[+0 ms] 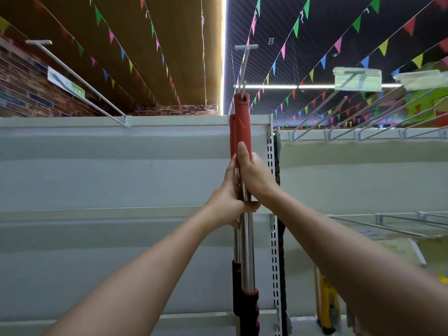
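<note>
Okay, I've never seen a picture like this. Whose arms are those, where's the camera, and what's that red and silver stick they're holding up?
The camera is worn on a person's head, so the two bare arms reaching up are their own. They stand at a shop's white shelving, under strings of coloured flags. The right hand and, lower down, the left hand grip a silver pole with a red handle. The handle's top is level with the tip of a metal display hook. A second pole of the same kind hangs close behind it. More hooks stick out to the right.
</note>
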`<state>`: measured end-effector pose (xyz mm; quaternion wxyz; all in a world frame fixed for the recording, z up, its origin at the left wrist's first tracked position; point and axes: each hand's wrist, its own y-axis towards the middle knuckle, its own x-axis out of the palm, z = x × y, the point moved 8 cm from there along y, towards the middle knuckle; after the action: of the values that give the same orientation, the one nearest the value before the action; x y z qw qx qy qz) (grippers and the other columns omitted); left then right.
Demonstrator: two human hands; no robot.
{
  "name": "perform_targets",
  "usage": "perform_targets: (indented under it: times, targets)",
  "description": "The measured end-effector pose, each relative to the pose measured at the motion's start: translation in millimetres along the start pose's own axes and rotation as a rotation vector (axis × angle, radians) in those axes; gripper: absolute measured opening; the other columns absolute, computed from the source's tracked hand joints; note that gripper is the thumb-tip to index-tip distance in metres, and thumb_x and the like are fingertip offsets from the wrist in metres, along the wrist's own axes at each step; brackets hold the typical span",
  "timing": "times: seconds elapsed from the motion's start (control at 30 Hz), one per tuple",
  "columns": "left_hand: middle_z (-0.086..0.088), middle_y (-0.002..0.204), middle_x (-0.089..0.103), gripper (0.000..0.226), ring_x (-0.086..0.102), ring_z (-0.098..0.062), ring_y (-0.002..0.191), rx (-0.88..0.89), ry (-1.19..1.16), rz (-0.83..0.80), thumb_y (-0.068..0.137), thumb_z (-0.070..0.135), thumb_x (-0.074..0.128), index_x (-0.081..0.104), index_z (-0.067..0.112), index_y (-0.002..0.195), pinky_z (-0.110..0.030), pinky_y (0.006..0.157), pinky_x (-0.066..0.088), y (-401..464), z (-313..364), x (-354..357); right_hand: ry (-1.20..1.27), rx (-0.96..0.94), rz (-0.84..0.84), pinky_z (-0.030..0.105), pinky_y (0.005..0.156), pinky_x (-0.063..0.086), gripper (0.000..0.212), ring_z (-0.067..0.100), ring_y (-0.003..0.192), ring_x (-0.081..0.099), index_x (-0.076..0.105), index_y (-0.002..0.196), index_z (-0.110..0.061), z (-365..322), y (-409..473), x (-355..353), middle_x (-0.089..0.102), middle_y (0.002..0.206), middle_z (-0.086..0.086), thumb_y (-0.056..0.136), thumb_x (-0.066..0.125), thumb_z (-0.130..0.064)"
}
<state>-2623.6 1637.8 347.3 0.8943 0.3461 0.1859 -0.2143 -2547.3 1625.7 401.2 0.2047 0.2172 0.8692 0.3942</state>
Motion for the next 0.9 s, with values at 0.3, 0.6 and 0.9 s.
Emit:
perform_targets:
  times: [0.3, 0.6, 0.9]
  targets:
    - [0.004, 0.136, 0.049, 0.104, 0.062, -0.023, 0.108, 0.089, 0.025, 0.091, 0.082, 0.021, 0.071, -0.008, 0.057, 0.138, -0.050, 0.074, 0.058, 16, -17, -3, 0.394, 0.188, -0.350, 0.026, 0.059, 0.051, 0.033, 0.013, 0.071, 0.065, 0.046, 0.125, -0.011, 33, -5, 12, 0.061, 0.087, 0.003, 0.098, 0.047, -0.030]
    - [-0.011, 0.129, 0.055, 0.108, 0.064, -0.022, 0.100, 0.027, -0.008, -0.059, 0.086, 0.005, 0.063, -0.018, 0.055, 0.138, -0.041, 0.068, 0.060, 25, -24, 1, 0.241, 0.128, -0.246, 0.042, 0.081, 0.055, 0.024, 0.024, 0.086, 0.064, 0.052, 0.120, -0.013, 34, 3, 5, 0.062, 0.095, 0.007, 0.097, 0.050, -0.017]
    - [-0.013, 0.087, 0.058, 0.098, 0.066, -0.033, 0.088, -0.078, -0.006, 0.002, 0.086, 0.005, 0.062, -0.004, 0.053, 0.140, -0.051, 0.069, 0.059, 25, -64, 12, 0.029, 0.132, -0.049, 0.045, 0.077, 0.058, 0.042, 0.027, 0.089, 0.066, 0.052, 0.128, -0.013, 55, 8, 1, 0.065, 0.104, 0.016, 0.093, 0.056, -0.036]
